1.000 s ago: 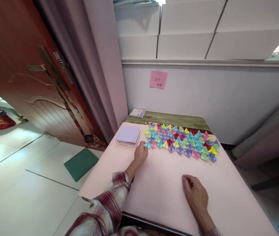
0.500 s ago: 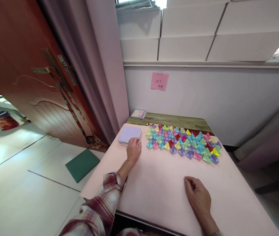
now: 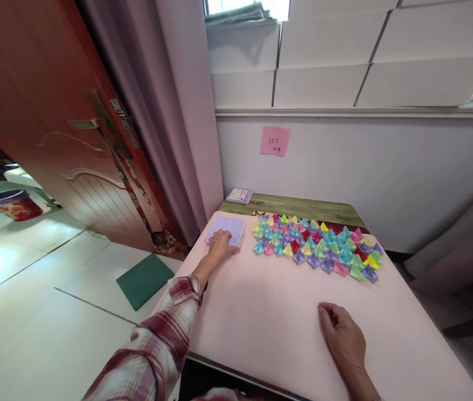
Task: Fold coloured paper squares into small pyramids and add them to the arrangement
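Note:
My left hand (image 3: pixel 220 245) rests on the front part of a stack of square paper (image 3: pixel 231 224) with a lilac sheet on top. Its fingers lie over the top sheet, and the thumb stretches apart along the near edge. Nothing is seen lifted in it. My right hand (image 3: pixel 343 332) lies on the pink tabletop (image 3: pixel 261 312) with the fingers curled in and the thumb against the forefinger; no object shows in it. Behind, several rows of small folded paper shapes (image 3: pixel 314 245) in many colours cover the back right of the table.
A small printed packet (image 3: pixel 239 195) sits at the back left corner by the wall. A pink note (image 3: pixel 275 141) is stuck on the wall. To the left are a green board (image 3: pixel 144 281) on the floor, a red bucket (image 3: pixel 15 206) and a brown door (image 3: pixel 78 139).
My left hand has shifted from the right front corner of the paper stack onto its front part, and its fingers have spread over the top. The right hand stays in place. The view has shifted slightly.

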